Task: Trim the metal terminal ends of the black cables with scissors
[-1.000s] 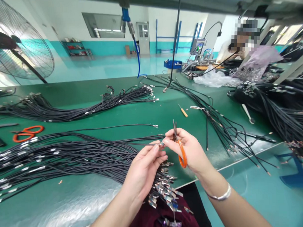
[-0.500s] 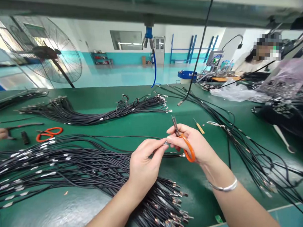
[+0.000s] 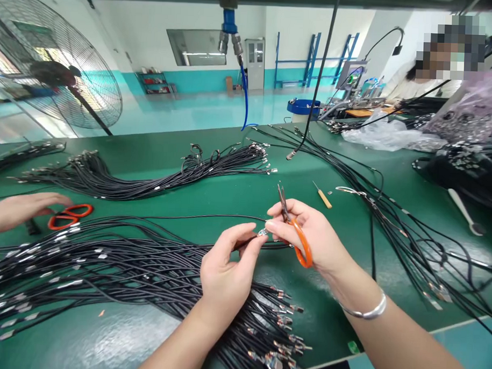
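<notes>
My left hand (image 3: 229,270) is closed in a pinch on a black cable, near its small metal connector end (image 3: 262,232). Close beside it, my right hand (image 3: 305,227) holds scissors with an orange handle (image 3: 302,244), blades pointing up and away. My right thumb and finger are at the connector, and whether they grip it cannot be made out. Below my hands lies a large bundle of black cables (image 3: 154,273) with white labels, its metal ends fanned out (image 3: 281,336) at the lower right.
Another person's hand (image 3: 31,206) is at the left by a second pair of orange scissors (image 3: 69,217). Another cable bundle (image 3: 149,189) lies behind. A yellow-handled pick (image 3: 323,198), a brush (image 3: 465,211) and more cables (image 3: 385,227) are at the right. A black cable (image 3: 323,74) hangs from above.
The other person's hand has come in farther from the left, toward the loose scissors. My left thumb and finger have parted somewhat around the connector. The camera view has shifted slightly.
</notes>
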`<state>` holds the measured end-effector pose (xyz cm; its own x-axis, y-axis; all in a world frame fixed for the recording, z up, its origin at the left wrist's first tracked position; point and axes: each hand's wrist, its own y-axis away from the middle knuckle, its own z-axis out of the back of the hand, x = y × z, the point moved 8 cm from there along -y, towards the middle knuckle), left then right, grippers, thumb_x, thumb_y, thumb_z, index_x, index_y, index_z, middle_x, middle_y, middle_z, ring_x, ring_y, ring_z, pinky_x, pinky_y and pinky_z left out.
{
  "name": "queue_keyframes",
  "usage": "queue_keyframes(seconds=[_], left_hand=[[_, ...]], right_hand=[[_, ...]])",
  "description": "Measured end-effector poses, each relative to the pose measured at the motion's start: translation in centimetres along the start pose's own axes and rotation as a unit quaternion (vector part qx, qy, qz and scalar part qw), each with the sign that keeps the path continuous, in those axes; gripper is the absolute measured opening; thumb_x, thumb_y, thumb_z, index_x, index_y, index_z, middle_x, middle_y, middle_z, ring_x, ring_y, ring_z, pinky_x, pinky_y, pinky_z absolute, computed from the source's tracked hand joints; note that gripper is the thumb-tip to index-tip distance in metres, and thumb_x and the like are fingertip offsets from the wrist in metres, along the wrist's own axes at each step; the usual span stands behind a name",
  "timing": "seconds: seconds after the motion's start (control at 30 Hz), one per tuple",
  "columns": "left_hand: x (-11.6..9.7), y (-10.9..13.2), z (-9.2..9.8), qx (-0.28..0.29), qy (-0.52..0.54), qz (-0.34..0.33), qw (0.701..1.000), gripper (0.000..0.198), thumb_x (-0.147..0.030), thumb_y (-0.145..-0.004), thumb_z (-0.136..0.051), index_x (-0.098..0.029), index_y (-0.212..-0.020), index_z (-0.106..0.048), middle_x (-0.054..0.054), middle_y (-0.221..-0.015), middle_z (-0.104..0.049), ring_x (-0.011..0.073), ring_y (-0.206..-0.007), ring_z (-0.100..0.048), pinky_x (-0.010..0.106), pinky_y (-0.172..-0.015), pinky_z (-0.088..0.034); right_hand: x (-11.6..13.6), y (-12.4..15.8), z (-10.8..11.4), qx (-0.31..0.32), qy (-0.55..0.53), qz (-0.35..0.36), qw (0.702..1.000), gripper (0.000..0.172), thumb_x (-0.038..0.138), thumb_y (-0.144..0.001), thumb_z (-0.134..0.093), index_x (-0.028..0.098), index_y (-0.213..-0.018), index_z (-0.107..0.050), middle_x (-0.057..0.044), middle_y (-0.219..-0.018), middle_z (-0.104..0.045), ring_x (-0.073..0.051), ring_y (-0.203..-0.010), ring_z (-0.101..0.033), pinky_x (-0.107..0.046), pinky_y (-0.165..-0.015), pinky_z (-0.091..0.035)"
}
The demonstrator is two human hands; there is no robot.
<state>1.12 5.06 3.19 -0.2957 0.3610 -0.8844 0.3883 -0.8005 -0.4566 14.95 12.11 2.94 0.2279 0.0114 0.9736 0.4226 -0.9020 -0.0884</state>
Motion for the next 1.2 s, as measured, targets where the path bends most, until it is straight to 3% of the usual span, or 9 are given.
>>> queue_keyframes(seconds=[0.17, 0.3, 0.73, 0.9, 1.07, 1.2], left_hand=[[-1.5, 0.0, -0.6, 0.052, -0.027, -0.071, 0.996, 0.023, -0.012, -0.077, -0.069, -0.026, -0.093, -0.075, 0.002, -0.086, -0.071, 0.0152, -0.076, -0.064, 0.025, -0.07, -0.05], [-1.9, -0.2, -0.3, 0.03, -0.042, -0.086, 0.995, 0.021, -0.011, -0.076, -0.069, -0.027, -0.088, -0.076, 0.001, -0.083, -0.07, 0.0144, -0.074, -0.064, 0.025, -0.068, -0.049], [0.5, 0.3, 0.0, 0.01, 0.001, 0.036, 0.999, 0.016, -0.021, -0.077, -0.071, -0.026, -0.091, -0.074, 0.0, -0.081, -0.071, 0.0154, -0.068, -0.065, 0.028, -0.069, -0.053], [-0.7, 0.3, -0.2, 0.033, 0.022, -0.02, 0.999, 0.013, -0.017, -0.077, -0.07, -0.025, -0.086, -0.075, 0.001, -0.079, -0.07, 0.0161, -0.071, -0.065, 0.028, -0.07, -0.053], [-0.3, -0.1, 0.1, 0.014, 0.006, -0.007, 1.0, 0.008, -0.018, -0.077, -0.07, -0.024, -0.081, -0.071, 0.0, -0.082, -0.071, 0.0159, -0.075, -0.066, 0.028, -0.076, -0.052], [-1.9, -0.2, 1.3, -0.017, -0.055, -0.065, 0.996, 0.015, -0.017, -0.074, -0.072, -0.023, -0.087, -0.068, 0.001, -0.089, -0.066, 0.0176, -0.089, -0.062, 0.03, -0.085, -0.047]], right_hand=[[0.6, 0.3, 0.0, -0.001, 0.016, 0.03, 0.999, 0.027, 0.03, -0.071, -0.077, 0.018, -0.089, -0.06, 0.004, -0.074, -0.058, -0.008, -0.064, -0.057, -0.023, -0.065, -0.049], [0.5, 0.2, 0.1, -0.005, 0.022, 0.026, 0.999, 0.028, 0.032, -0.071, -0.077, 0.018, -0.089, -0.06, 0.003, -0.072, -0.058, -0.009, -0.064, -0.057, -0.024, -0.065, -0.05], [0.4, 0.2, 0.1, -0.006, -0.007, 0.032, 0.999, 0.025, 0.027, -0.072, -0.076, 0.018, -0.09, -0.061, 0.003, -0.074, -0.059, -0.008, -0.067, -0.059, -0.023, -0.068, -0.051], [0.5, 0.3, -0.1, -0.002, -0.005, 0.032, 0.999, 0.026, 0.028, -0.071, -0.077, 0.018, -0.089, -0.061, 0.004, -0.073, -0.058, -0.008, -0.064, -0.058, -0.023, -0.066, -0.051], [0.7, 0.3, -0.2, 0.003, -0.003, 0.029, 1.0, 0.024, 0.024, -0.071, -0.076, 0.018, -0.089, -0.061, 0.004, -0.073, -0.059, -0.008, -0.064, -0.058, -0.022, -0.067, -0.051], [1.2, 0.8, -0.2, -0.002, -0.004, 0.046, 0.999, 0.023, 0.023, -0.072, -0.076, 0.019, -0.089, -0.062, 0.004, -0.073, -0.058, -0.007, -0.064, -0.058, -0.022, -0.066, -0.051]])
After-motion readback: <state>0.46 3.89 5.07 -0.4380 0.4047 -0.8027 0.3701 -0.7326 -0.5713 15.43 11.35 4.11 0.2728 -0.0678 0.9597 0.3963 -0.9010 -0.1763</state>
